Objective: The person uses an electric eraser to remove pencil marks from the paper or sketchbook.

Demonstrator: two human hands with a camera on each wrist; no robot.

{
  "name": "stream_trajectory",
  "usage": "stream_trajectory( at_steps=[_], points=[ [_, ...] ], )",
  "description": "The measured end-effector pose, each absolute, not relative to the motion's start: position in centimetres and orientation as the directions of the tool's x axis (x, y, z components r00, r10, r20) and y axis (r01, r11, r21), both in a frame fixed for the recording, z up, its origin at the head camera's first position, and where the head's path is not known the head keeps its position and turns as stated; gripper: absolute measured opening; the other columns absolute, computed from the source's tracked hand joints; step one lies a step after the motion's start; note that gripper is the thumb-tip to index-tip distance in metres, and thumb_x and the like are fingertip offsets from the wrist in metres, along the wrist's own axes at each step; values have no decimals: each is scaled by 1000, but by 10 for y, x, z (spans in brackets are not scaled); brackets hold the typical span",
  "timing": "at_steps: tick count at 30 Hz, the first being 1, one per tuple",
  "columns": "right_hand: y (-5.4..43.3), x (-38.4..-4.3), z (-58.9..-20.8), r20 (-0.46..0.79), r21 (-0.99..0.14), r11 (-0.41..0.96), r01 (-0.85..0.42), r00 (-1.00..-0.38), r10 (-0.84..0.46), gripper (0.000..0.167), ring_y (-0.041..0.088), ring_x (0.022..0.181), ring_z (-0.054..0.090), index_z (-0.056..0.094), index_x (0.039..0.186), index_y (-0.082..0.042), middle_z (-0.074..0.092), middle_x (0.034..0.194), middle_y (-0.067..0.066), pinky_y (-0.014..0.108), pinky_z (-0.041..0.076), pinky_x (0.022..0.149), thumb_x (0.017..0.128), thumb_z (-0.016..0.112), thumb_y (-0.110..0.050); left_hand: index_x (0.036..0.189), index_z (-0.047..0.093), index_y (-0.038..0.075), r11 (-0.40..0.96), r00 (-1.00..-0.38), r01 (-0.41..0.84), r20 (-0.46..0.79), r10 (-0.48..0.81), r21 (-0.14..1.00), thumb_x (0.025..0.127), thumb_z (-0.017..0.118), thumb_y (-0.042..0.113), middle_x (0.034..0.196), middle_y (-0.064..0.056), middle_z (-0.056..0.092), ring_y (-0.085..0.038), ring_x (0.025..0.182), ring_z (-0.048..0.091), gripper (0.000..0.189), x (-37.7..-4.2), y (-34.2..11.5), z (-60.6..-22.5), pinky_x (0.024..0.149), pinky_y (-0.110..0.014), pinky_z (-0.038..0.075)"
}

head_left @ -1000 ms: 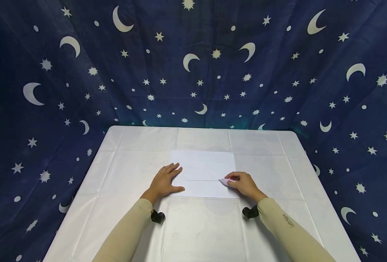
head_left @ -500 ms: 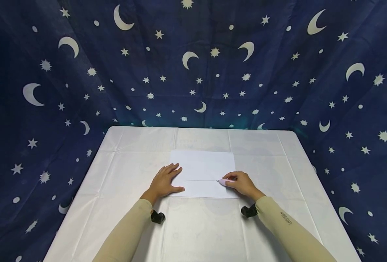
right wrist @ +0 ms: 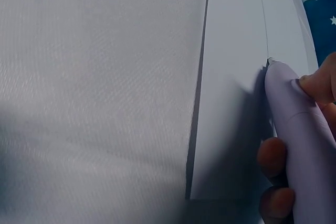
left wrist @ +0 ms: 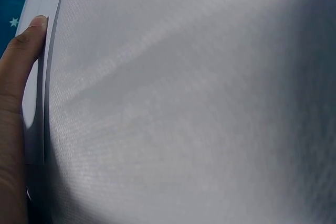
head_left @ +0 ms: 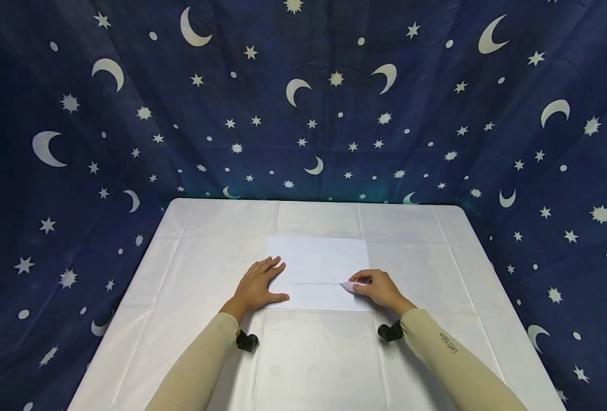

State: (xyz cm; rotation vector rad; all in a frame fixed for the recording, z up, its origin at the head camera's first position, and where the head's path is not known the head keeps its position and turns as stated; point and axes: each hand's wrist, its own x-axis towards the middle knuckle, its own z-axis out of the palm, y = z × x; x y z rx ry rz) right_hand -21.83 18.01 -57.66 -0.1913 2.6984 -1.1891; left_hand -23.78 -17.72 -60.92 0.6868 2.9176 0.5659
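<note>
A white sheet of paper (head_left: 318, 257) lies on the cloth-covered table, with a thin straight line across its lower part. My left hand (head_left: 256, 283) rests on the paper's left side, fingers spread and thumb along the near edge. My right hand (head_left: 380, 289) grips a thick lavender pen-shaped tool (right wrist: 299, 124), fingers and thumb curled around its body. In the right wrist view the tool's small pointed tip stands on the paper at the end of the line. The left wrist view shows a thumb (left wrist: 30, 40) at the paper's edge.
A white, creased tablecloth (head_left: 319, 359) covers the table. Dark blue curtains (head_left: 262, 103) with moons and stars hang behind and at both sides. Small black devices, a left one (head_left: 247, 341) and a right one (head_left: 389, 332), sit at the wrists.
The right hand and the lavender tool have shifted slightly left along the line since the first frame, then stayed almost still. The left hand has not moved.
</note>
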Motion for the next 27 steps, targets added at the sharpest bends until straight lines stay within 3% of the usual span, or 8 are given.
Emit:
stream_trajectory(
  at_steps=[5,27],
  points=[
    [178,-218,-579,-112,-736,675,-50,-975,-194,13,15,81,56,77,98,-16,69,94,2,24,48,57,85,76,-18,151,41,23,827,-894,408,-15,448,386,75,69,70,161,3,29,-25,150,22,94,-237,-176,-606,125,-47,12],
    [180,-221,-581,-121,-740,670,-48,-972,-203,14,15,80,56,77,100,-16,68,97,3,24,49,54,86,76,-19,152,40,23,825,-894,412,-4,448,386,75,68,71,162,3,28,-24,151,20,94,-239,-176,-610,125,-46,11]
  ],
)
